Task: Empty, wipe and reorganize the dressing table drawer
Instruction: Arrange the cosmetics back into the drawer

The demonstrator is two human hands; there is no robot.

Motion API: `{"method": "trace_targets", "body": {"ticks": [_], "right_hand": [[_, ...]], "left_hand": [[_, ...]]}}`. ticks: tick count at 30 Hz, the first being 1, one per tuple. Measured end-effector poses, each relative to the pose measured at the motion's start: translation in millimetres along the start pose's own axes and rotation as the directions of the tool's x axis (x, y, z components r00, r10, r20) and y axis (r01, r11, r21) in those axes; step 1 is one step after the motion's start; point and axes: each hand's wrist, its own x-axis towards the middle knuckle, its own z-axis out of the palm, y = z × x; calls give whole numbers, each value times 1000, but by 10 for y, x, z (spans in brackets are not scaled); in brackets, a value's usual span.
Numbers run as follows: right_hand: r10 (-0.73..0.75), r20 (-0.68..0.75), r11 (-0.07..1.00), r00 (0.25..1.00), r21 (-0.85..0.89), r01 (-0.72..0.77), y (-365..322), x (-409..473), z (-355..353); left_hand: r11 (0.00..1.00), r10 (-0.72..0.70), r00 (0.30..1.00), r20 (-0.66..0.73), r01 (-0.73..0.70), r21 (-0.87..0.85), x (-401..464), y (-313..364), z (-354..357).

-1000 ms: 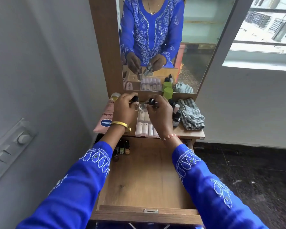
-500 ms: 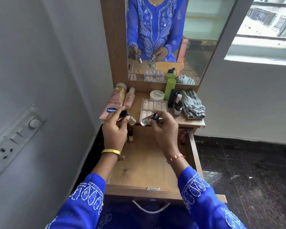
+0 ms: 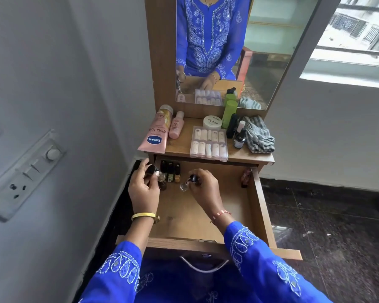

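Fingers of the right hand [image 3: 202, 189] pinch the dark cap of a clear small bottle [image 3: 185, 185], which hangs below them tilted, base near the drawer [image 3: 206, 217] floor. Left hand [image 3: 143, 189] grips a second bottle [image 3: 157, 172] beside the standing row [image 3: 171, 173], nearer it.

Royal-blue sleeves [image 3: 269, 265] stitched with white embroidery frame a light-brown wood-grain drawer [image 3: 260, 206]. The left hand [image 3: 143, 189], banded by a yellow-gold bangle [image 3: 144, 216], holds a black-capped clear bottle [image 3: 155, 172]; the right hand [image 3: 205, 189], wearing a pinkish-red thread bracelet [image 3: 221, 214], holds a dark-blue-capped clear bottle [image 3: 187, 182]. Above lie a pale-pink Vaseline tube [image 3: 154, 135] with a blue logo and gold cap, a lime-green bottle [image 3: 229, 112], a white jar [image 3: 212, 122] and a grey-and-white checked cloth [image 3: 259, 135].
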Motion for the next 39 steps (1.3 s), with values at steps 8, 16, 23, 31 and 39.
{"method": "trace_targets", "body": {"ticks": [8,16,23,31,39], "right_hand": [[47,152,998,987,-46,-41,-110,110,221],[7,243,987,970,-158,33,-166,178,349],[-21,256,983,966,-173,67,-198,222,414],[-11,237,986,972,-156,50,-170,198,447],[8,73,1000,997,25,-10,-302,127,227]], "left_hand": [[1000,-18,999,34,18,18,-42,-77,14],[999,-27,997,65,25,39,-50,-62,14],[998,-60,997,51,58,34,-32,-73,10],[997,-77,995,70,76,9,-32,-102,22],[996,-93,982,164,90,27,-63,-53,36]]}}
